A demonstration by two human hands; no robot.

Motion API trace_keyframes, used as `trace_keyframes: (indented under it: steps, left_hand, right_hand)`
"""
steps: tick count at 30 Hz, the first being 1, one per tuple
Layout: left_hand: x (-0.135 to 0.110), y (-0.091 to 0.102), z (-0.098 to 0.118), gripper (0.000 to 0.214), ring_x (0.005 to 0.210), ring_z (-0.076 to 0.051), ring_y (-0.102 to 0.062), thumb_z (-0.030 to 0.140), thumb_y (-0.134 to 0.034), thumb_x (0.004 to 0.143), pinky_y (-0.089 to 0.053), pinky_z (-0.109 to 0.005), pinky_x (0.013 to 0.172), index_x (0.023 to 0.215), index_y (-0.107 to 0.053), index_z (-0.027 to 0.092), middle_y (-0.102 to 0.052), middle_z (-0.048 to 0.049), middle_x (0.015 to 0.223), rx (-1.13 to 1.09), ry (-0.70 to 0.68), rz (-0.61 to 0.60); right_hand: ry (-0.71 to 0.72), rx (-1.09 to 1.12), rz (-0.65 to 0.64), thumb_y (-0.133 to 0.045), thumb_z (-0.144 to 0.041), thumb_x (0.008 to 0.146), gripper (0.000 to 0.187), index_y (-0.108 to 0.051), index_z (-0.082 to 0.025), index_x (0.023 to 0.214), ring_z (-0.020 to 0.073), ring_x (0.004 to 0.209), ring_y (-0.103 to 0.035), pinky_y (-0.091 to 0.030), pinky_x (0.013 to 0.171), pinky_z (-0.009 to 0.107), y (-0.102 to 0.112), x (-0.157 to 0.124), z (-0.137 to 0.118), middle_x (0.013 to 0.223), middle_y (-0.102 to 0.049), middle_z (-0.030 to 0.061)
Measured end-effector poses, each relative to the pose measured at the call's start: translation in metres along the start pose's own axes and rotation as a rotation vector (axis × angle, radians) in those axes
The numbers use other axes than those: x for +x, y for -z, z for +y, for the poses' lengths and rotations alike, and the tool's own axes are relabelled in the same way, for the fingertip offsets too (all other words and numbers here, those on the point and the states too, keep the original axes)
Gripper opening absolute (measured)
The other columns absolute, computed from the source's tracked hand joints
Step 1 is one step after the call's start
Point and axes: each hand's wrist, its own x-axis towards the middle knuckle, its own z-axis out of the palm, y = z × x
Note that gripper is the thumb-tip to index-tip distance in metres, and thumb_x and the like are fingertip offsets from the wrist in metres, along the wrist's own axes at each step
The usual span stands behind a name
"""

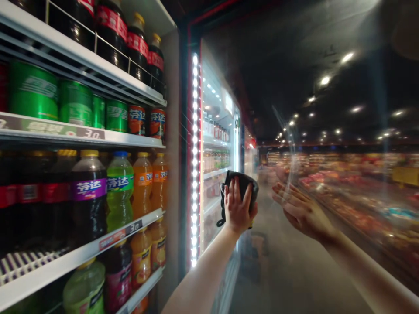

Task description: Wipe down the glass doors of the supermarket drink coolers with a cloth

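Note:
My left hand (pixel 237 209) presses a folded black cloth (pixel 253 185) against the clear glass door (pixel 275 244), its fingers spread over the fabric. A dark loop and ruffled edge of the cloth hang down on the left of the hand. To the right, my right hand (pixel 299 211) is stretched out with fingers extended, its fingertips at the glass and holding nothing. A faint reflection of that hand shows in the door. Curved, whitish streaks (pixel 290 131) mark the glass above it.
At left, an opened drinks cooler has white shelves (pixel 137 224) with bottles of soda (pixel 88 192) and green cans (pixel 34 89). A bright LED strip (pixel 195 161) runs up beside the glass. Through it appear another lit cooler (pixel 214 144), an aisle floor and blurred produce displays (pixel 347 200).

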Motion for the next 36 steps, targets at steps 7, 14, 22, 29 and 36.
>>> trace_keyframes:
  steps: [7, 14, 22, 29, 36]
  left_hand:
    - [0.029, 0.004, -0.016, 0.055, 0.156, -0.038, -0.015, 0.030, -0.057, 0.093, -0.025, -0.068, 0.120, 0.148, -0.051, 0.025, -0.025, -0.0163, 0.167, 0.079, 0.460, 0.104]
    - [0.019, -0.009, 0.045, 0.074, 0.156, -0.038, -0.017, 0.039, -0.061, 0.088, -0.027, -0.063, 0.122, 0.154, -0.040, 0.015, -0.026, -0.0208, 0.166, -0.043, -0.007, -0.066]
    - [0.048, -0.001, 0.024, 0.052, 0.156, -0.034, -0.021, 0.030, -0.054, 0.094, -0.018, -0.065, 0.125, 0.146, -0.054, 0.025, -0.034, -0.0116, 0.165, 0.032, 0.329, 0.068]
    - [0.031, -0.017, 0.106, 0.064, 0.157, -0.039, -0.013, 0.038, -0.068, 0.086, -0.019, -0.066, 0.124, 0.147, -0.053, 0.033, -0.031, -0.0078, 0.166, -0.074, -0.048, -0.105]
    - [0.064, -0.014, 0.087, 0.056, 0.156, -0.033, -0.019, 0.033, -0.054, 0.095, -0.016, -0.063, 0.125, 0.150, -0.048, 0.028, -0.035, -0.0084, 0.165, -0.052, 0.387, 0.064]
  right_hand:
    - [0.101, -0.014, -0.076, -0.053, -0.010, 0.094, 0.047, -0.061, -0.023, 0.139, 0.0224, 0.137, -0.054, -0.043, 0.118, 0.047, 0.045, -0.042, 0.000, 0.139, -0.065, 0.0088]
    - [-0.023, -0.153, -0.110, -0.056, -0.011, 0.093, 0.041, -0.067, -0.023, 0.130, 0.0235, 0.131, -0.058, -0.044, 0.114, 0.046, 0.060, -0.067, -0.001, 0.140, -0.065, 0.0073]
    - [-0.093, -0.197, -0.116, -0.055, -0.013, 0.093, 0.036, -0.070, -0.021, 0.125, 0.0248, 0.128, -0.060, -0.049, 0.107, 0.045, 0.081, -0.093, 0.007, 0.138, -0.066, 0.0066]
    - [-0.106, -0.188, -0.116, -0.056, -0.013, 0.093, 0.035, -0.069, -0.021, 0.125, 0.0260, 0.135, -0.055, -0.047, 0.110, 0.047, 0.088, -0.107, 0.012, 0.143, -0.062, 0.0076]
    - [-0.122, -0.180, -0.127, -0.055, -0.011, 0.093, 0.039, -0.067, -0.022, 0.129, 0.0240, 0.135, -0.056, -0.042, 0.116, 0.047, 0.115, -0.132, 0.025, 0.140, -0.064, 0.0066]
